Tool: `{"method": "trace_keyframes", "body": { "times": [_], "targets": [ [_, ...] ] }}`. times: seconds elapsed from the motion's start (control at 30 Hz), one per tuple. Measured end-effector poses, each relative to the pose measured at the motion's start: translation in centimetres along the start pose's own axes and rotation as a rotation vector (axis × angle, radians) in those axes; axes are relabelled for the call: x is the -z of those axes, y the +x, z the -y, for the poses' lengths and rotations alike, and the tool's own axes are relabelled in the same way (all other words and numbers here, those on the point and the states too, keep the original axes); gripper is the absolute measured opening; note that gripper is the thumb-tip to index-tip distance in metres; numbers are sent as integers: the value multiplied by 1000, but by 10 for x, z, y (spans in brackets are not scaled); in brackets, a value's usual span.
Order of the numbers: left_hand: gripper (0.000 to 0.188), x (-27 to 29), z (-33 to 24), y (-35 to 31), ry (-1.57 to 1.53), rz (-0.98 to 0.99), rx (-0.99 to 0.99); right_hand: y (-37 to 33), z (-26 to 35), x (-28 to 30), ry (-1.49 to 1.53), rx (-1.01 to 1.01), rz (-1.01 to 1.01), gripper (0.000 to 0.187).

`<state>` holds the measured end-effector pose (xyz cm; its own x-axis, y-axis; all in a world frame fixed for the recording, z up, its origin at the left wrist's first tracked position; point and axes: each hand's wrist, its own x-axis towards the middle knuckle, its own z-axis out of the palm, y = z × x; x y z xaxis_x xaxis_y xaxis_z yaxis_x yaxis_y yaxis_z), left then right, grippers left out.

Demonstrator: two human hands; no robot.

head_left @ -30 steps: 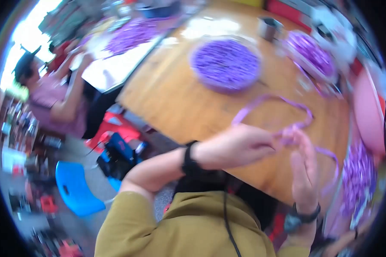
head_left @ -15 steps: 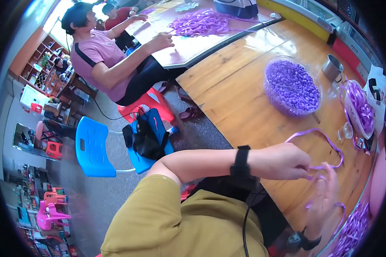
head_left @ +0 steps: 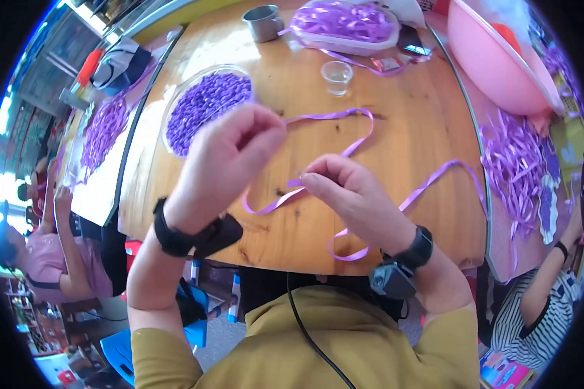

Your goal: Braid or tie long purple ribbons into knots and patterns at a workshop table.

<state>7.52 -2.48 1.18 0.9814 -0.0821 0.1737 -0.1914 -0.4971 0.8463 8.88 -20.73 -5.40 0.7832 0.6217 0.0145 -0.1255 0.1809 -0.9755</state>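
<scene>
My left hand (head_left: 233,162) is closed above the table beside the tub of beads, its fingertips hidden from me. A narrow purple ribbon (head_left: 328,117) runs out from it, loops over the wood and passes under my other hand. My right hand (head_left: 353,194) pinches a short end of ribbon between thumb and forefinger. More ribbon curves from below that hand toward the table's right edge. The round clear tub (head_left: 167,133) holds many small purple beads (head_left: 207,104), partly covered by my left hand. Both wrists wear black bands with small devices.
Beyond lie a metal mug (head_left: 263,24), a small clear cup (head_left: 337,79) and a white tray (head_left: 350,47) of ribbons. At right are a pink basin (head_left: 499,61) and a ribbon heap (head_left: 516,162). People sit on both sides; a blue chair (head_left: 120,353) stands lower left.
The view has swung right, bringing the table to the middle. My right hand, with fingers spread before, now pinches the ribbon. My left hand remains closed, now near the bead tub.
</scene>
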Motion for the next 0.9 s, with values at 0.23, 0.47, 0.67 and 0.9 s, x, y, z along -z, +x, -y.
{"method": "trace_keyframes", "body": {
  "times": [0.23,0.47,0.67,0.9],
  "targets": [
    [23,-45,10,108,528,42,-582,0,9,20,202,-103,-173,16],
    [31,-73,56,147,905,126,-363,8,10,25,462,8,-398,10],
    [27,-53,36,125,621,30,-421,10,14,30,505,80,-496,9],
    [22,-38,15,32,-65,56,-283,4,19,16,327,44,-443,10]
  ]
}}
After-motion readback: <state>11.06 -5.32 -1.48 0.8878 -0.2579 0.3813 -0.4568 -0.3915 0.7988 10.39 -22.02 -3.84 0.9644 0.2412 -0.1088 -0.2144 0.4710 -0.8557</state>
